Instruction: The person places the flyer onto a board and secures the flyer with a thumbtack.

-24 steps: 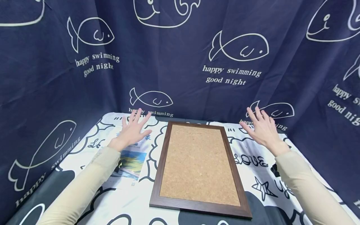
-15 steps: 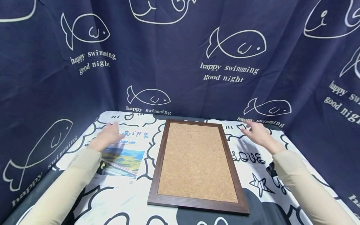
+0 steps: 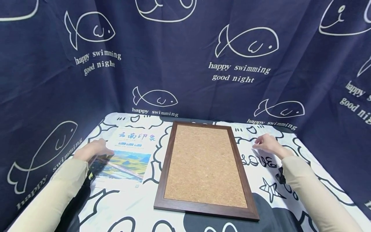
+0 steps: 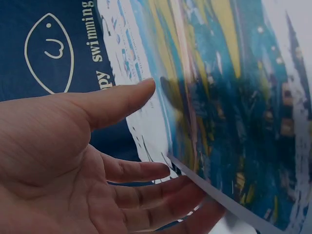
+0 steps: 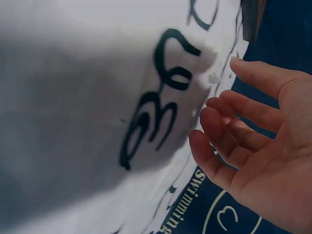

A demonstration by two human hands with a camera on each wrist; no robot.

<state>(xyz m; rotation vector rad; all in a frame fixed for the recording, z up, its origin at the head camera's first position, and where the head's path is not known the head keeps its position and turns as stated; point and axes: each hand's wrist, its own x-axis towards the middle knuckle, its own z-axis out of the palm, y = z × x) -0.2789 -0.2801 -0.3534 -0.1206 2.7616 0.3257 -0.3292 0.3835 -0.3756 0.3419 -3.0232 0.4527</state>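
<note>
A printed paper sheet (image 3: 124, 164) lies on the left of the cloth, with blue-purple characters at the top and a landscape picture below. At its left edge is my left hand (image 3: 92, 149). In the left wrist view the thumb (image 4: 131, 97) is over the sheet, and the fingertips reach to its edge, partly hidden behind it; a gap stays between thumb and fingers. My right hand (image 3: 269, 144) hovers over the right of the cloth. Its fingers (image 5: 239, 141) are loosely bent and hold nothing.
A cork board (image 3: 205, 167) in a dark brown wooden frame lies in the middle, right of the sheet. Under everything spreads a white patterned cloth (image 3: 136, 209). A dark blue curtain (image 3: 185, 71) with fish drawings hangs behind and at both sides.
My left hand has come down and left, from above the sheet to its left edge. The right hand has lowered, and its spread fingers have bent. Board and sheet look unmoved.
</note>
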